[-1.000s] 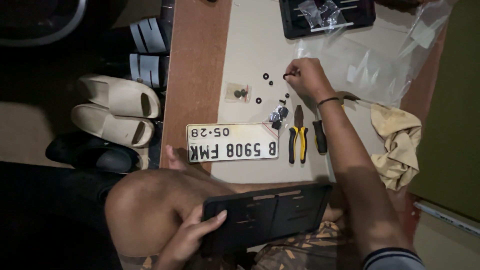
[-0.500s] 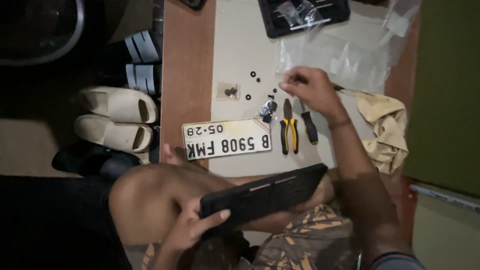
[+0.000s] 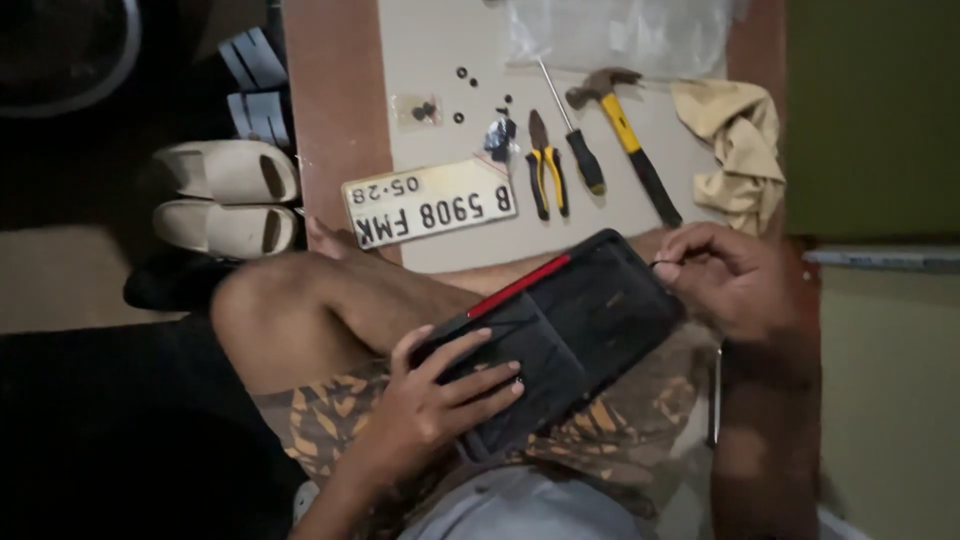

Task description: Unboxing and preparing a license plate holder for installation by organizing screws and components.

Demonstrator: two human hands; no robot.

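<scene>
Back from the table since the earlier frame, the right hand [image 3: 735, 285] now sits at the upper edge of the frame [image 3: 560, 330] on the lap, and a hammer [image 3: 625, 135] and screwdriver [image 3: 570, 130] have come into view.

Largest first: the table [image 3: 440, 50] carries the tools, a white plate [image 3: 430, 205], pliers [image 3: 545, 175], a tan cloth [image 3: 740, 150] and clear plastic [image 3: 620, 30]. 2 pale sandals [image 3: 225, 195] lie on the floor beside it.

Black with a red strip, the frame rests tilted across the thigh. It looks like stiff, light plastic that could flex or crack at thin corners; I judge the long edges the safest hold. The left hand [image 3: 440, 395] lies open, fingers spread flat on its lower half, pressing it down. The right hand is closed, fingertips pinching something tiny and dark, too small to identify. Small black washers [image 3: 465, 75] dot the table, light and easily lost.
</scene>
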